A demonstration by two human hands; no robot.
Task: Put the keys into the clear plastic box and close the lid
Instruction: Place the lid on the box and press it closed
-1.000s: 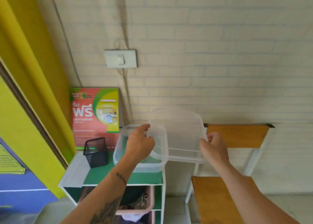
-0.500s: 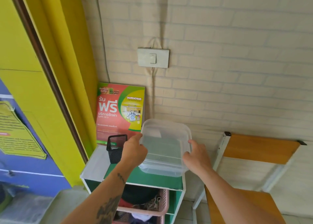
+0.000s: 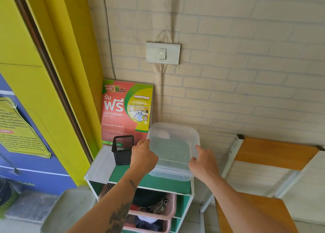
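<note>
You were seating the lid (image 3: 173, 144) on the box (image 3: 169, 174). Your left hand (image 3: 143, 158) and right hand (image 3: 204, 163) each pinched a lid edge. Next, press the corners down.

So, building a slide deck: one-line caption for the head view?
Left hand and right hand press the lid onto a clear plastic box atop a green shelf.

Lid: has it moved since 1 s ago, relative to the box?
Yes. The lid was held up, off to the box's right; now it sits on the clear plastic box, left hand and right hand at its sides.
</note>
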